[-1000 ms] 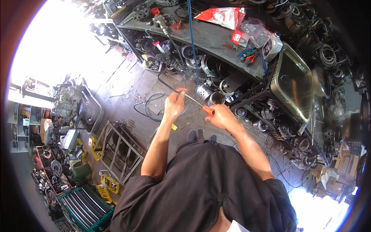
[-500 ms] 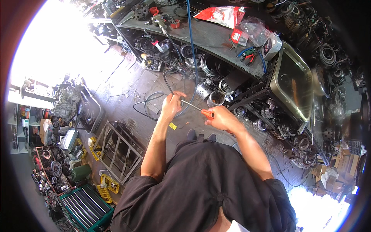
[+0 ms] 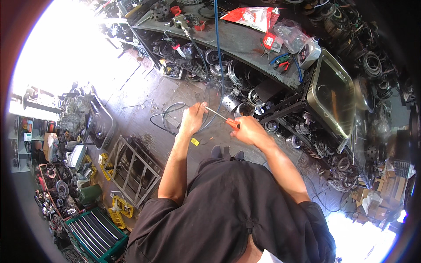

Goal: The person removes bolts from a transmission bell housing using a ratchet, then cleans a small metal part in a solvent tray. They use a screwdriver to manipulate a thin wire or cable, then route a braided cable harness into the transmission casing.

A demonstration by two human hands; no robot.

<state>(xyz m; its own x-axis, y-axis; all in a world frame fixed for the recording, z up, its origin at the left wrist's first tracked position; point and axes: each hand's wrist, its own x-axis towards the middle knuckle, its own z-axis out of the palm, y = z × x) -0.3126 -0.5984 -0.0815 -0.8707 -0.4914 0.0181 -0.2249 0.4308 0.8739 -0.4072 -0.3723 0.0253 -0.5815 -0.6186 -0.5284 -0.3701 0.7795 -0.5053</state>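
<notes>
My right hand [image 3: 248,130] is wrapped round an orange-handled tool [image 3: 233,124] with a long, thin metal shaft [image 3: 215,112] angled up and left. The far end of that shaft is in my left hand [image 3: 195,115], whose fingers are closed around it; the tip is hidden by them. Below and left of my hands, a dark hose [image 3: 163,117] lies in loops on the floor, near a small yellow piece [image 3: 194,141]. A blue hose [image 3: 217,44] hangs down past the bench beyond my hands.
A metal bench [image 3: 245,48] crosses the top, holding tools and packages, with machine parts [image 3: 232,103] beneath. A metal tray [image 3: 332,70] sits at right. To my left are a metal frame [image 3: 133,168], yellow stands [image 3: 121,210], a green-edged toolbox [image 3: 94,234] and more parts. My shoes are below my hands.
My hands have shifted slightly with the tool, the left one ending a little further left. The dark hose segment seen just beyond my left fingers earlier no longer shows there.
</notes>
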